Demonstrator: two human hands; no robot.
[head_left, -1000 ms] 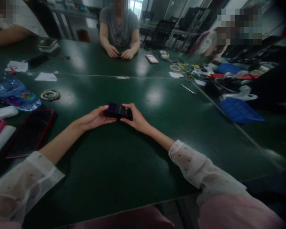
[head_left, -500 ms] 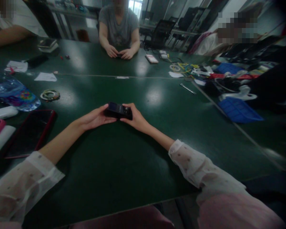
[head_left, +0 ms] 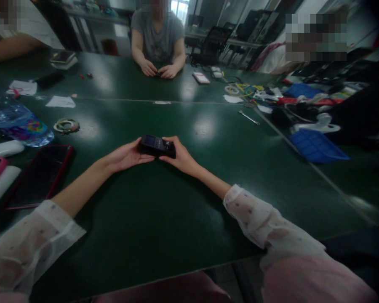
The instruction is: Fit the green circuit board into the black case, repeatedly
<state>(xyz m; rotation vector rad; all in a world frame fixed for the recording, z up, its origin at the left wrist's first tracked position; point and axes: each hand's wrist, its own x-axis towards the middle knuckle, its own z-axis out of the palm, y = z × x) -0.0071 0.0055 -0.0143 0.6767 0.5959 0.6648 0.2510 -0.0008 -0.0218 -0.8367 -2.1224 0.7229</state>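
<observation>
A small black device with a little screen and buttons on its upper face is held between my two hands over the green table. My left hand grips its left end, thumb at the top edge and fingers beneath. At the right end, my right hand pinches the device between thumb and fingers. The undersides of the fingers are partly hidden.
Left: a water bottle, a red-edged phone, a white case and bracelets. Right: a wrench, blue tray and cables. Across the table sits a person; others sit left and right.
The person at the far right has shifted slightly. My hands and the black device have hardly moved.
</observation>
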